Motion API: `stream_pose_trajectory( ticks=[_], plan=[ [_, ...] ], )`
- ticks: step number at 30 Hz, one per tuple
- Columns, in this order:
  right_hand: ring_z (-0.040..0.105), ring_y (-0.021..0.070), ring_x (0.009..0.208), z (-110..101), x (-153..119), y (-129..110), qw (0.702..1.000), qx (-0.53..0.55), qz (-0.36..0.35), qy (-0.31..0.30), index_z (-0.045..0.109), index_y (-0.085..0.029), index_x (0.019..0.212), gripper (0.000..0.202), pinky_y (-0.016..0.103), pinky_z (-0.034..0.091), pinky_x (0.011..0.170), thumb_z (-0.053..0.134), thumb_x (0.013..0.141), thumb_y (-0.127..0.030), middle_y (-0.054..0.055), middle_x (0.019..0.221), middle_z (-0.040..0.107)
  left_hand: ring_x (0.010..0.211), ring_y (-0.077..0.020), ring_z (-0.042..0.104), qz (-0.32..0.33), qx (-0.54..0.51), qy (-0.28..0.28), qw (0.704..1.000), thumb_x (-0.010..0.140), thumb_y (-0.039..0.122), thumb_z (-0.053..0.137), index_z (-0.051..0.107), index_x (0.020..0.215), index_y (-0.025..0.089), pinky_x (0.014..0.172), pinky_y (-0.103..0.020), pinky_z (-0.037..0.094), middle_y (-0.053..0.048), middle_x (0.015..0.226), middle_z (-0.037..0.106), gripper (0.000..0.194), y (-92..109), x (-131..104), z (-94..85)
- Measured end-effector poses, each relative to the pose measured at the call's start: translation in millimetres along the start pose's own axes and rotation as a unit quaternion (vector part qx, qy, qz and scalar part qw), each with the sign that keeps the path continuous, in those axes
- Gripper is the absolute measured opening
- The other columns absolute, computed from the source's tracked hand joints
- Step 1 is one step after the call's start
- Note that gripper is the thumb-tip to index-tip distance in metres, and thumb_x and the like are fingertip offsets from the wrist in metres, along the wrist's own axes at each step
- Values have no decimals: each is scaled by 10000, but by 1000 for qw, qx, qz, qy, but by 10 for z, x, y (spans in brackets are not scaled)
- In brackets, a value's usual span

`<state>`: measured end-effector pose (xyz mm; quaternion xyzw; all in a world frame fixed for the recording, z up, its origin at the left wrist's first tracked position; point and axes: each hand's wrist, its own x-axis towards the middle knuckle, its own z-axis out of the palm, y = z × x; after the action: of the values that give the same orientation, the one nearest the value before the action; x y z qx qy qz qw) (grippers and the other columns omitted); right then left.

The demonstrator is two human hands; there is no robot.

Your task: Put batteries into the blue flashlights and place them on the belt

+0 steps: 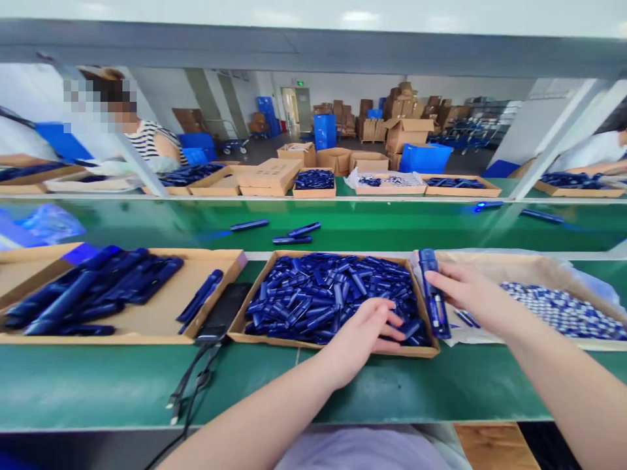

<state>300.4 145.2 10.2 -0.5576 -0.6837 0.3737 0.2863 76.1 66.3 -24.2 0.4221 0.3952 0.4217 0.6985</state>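
My right hand (463, 290) grips a dark blue flashlight (434, 297), which stands nearly upright at the right edge of the middle tray. A long opening in its side shows metallic parts inside. My left hand (365, 333) is over the front right of the cardboard tray (337, 344), its fingers apart and slightly curled. Heaped in that tray are small blue plastic pieces (313, 294); whether the fingertips touch them I cannot tell. Just right of the flashlight, a paper-lined tray (470, 261) holds many small blue-and-silver cylinders (563, 310), partly hidden by my right forearm.
At left, another cardboard tray (157, 326) holds blue flashlights (98, 287). A black power bank (225, 310) with cables lies between the trays. Several flashlights rest on the green belt (372, 225), one glowing blue (488, 205). Beyond are more trays and co-workers (157, 140). A shelf crosses overhead.
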Motion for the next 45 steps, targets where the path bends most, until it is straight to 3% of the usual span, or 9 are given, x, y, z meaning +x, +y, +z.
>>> stream_pose_trajectory(
  ticks=[4, 7, 11, 16, 21, 26, 29, 34, 45],
  plan=[
    [409, 94, 400, 710, 52, -259, 971, 193, 102, -95, 522, -195, 807, 506, 232, 290, 384, 598, 779, -694, -42, 556, 497, 630, -138, 625, -31, -109, -30, 993, 929, 606, 399, 420, 1161, 194, 586, -302, 538, -59, 927, 608, 474, -43, 203, 117],
    [315, 63, 372, 902, 180, -294, 958, 247, 121, -81, 481, -193, 760, 489, 203, 197, 366, 613, 772, -664, -74, 503, 381, 479, -92, 526, -59, -128, 11, 990, 941, 471, 416, 451, 1068, 178, 426, -188, 387, -22, 784, 581, 322, 58, 211, 18],
    [344, 67, 456, 825, 246, -161, 962, 264, 74, 11, 590, -166, 1045, 400, 191, 227, 394, 539, 820, -493, -39, 621, 497, 501, -76, 526, -131, -144, 28, 981, 836, 245, 482, 487, 956, 167, 457, -169, 362, -16, 760, 578, 144, 317, 139, -216],
    [603, 151, 753, 770, -10, -69, 972, 231, -6, 50, 509, -173, 1312, 515, 273, 529, 614, 522, 892, -471, 96, 1046, 682, 491, -60, 501, -168, -82, 47, 981, 809, 203, 522, 484, 943, 163, 451, -152, 303, -9, 737, 563, 145, 581, 82, -370],
    [684, 214, 895, 785, -270, -96, 973, 223, 10, 56, 576, -200, 1125, 424, 371, 594, 797, 577, 884, -549, 116, 1164, 679, 409, -66, 425, -201, 7, 52, 978, 927, 458, 421, 530, 942, 136, 388, -179, 234, -7, 647, 531, 340, 645, 90, -379],
    [672, 249, 1010, 711, -341, -42, 987, 134, -30, 83, 709, -266, 1075, 390, 429, 535, 974, 567, 883, -574, 70, 1125, 687, 407, -62, 443, -203, 57, 40, 977, 823, 243, 448, 501, 914, 157, 373, -175, 265, -2, 685, 560, 136, 636, 114, -299],
    [651, 227, 1024, 691, -384, -28, 984, 129, -76, 92, 735, -290, 1028, 342, 367, 574, 898, 549, 901, -547, 60, 1197, 639, 385, -60, 415, -213, 90, 46, 972, 819, 267, 479, 498, 981, 171, 340, -162, 214, 32, 644, 515, 189, 614, 128, -229],
    [589, 118, 602, 712, -487, 9, 989, 140, -12, 45, 630, -255, 1219, 383, 257, 542, 560, 533, 924, -480, 46, 931, 668, 352, -49, 367, -211, 89, 67, 971, 844, 338, 474, 502, 943, 165, 324, -162, 166, 44, 599, 479, 201, 519, 103, -121],
    [682, 164, 867, 621, -667, 82, 980, 38, -143, 131, 710, -284, 1063, 253, 263, 596, 731, 566, 912, -426, 51, 1077, 675, 480, -80, 515, -204, -78, 64, 974, 941, 262, 323, 506, 1014, 126, 401, -164, 361, -42, 757, 572, 239, 299, -122, 116]
  ],
)
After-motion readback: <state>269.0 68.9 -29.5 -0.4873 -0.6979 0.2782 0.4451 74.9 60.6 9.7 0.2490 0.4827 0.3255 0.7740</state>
